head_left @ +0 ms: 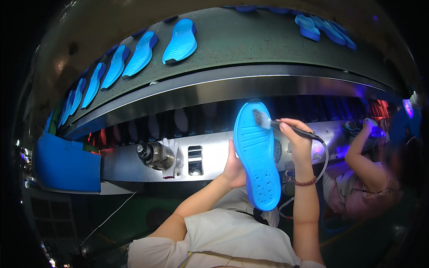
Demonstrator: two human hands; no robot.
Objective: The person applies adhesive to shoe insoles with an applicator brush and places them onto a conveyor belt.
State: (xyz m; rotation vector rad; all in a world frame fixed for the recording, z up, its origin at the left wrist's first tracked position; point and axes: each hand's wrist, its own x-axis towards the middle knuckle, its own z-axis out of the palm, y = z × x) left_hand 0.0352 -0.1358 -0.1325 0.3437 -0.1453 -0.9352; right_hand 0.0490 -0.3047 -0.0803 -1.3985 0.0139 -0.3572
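A bright blue shoe sole (255, 156) is held upright over the steel ledge, its ribbed and holed inner face toward me. My left hand (234, 169) grips it along its left edge, thumb up and the other fingers hidden behind it. In my right hand (297, 134) is a dark-handled brush (263, 119), its bristles on the upper end of the sole. A pale tube runs from the back of the brush handle down past my wrist.
Several blue soles (180, 41) lie on the green conveyor belt (250, 44) beyond a steel rail (214, 85). On the ledge stand a metal pot (160, 155) and a white glove (170, 163). A blue panel (67, 161) is at left; a co-worker (364, 174) works at right.
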